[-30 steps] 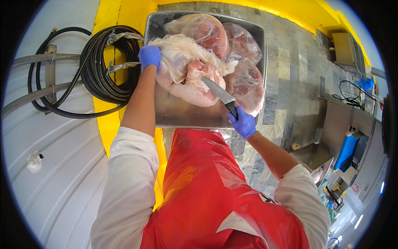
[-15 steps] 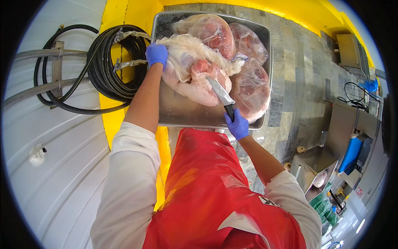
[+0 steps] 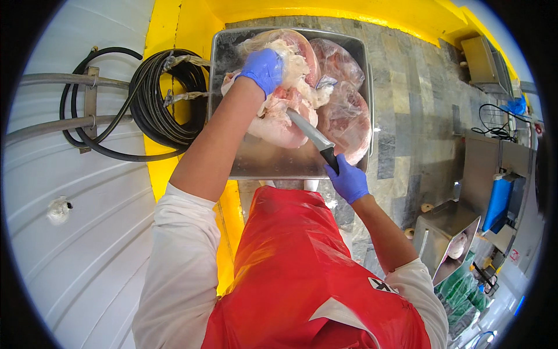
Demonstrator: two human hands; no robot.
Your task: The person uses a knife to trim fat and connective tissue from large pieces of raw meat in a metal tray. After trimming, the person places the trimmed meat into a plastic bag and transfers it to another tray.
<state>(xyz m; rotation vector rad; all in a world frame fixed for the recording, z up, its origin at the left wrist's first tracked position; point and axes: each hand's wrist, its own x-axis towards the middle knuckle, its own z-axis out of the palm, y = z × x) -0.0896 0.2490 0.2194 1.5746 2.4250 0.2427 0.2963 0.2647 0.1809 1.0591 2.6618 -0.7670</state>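
Observation:
In my right hand [image 3: 350,179], gloved in blue, I hold a knife [image 3: 311,131] by its black handle. Its blade points up and left, the tip against a large pale piece of meat [image 3: 276,129]. My left hand [image 3: 263,70], also gloved, is closed on the whitish fat [image 3: 297,65] at the top of this piece; its fingertips are partly hidden. The meat lies in a deep metal tub [image 3: 279,170]. Beside and behind it are plastic-wrapped pieces of meat: one at the right [image 3: 347,121], one at the far right [image 3: 337,61], one at the back [image 3: 299,42].
A coiled black hose [image 3: 168,99] hangs on the white wall [image 3: 87,203] at the left, next to metal pipes [image 3: 55,125]. A yellow ledge [image 3: 165,168] runs beside the tub. Metal equipment [image 3: 447,232] stands on the tiled floor [image 3: 401,128] at the right.
My left hand has moved right from the meat's left edge to its top, drawing the fat with it. The right hand and knife have shifted slightly right and nearer me.

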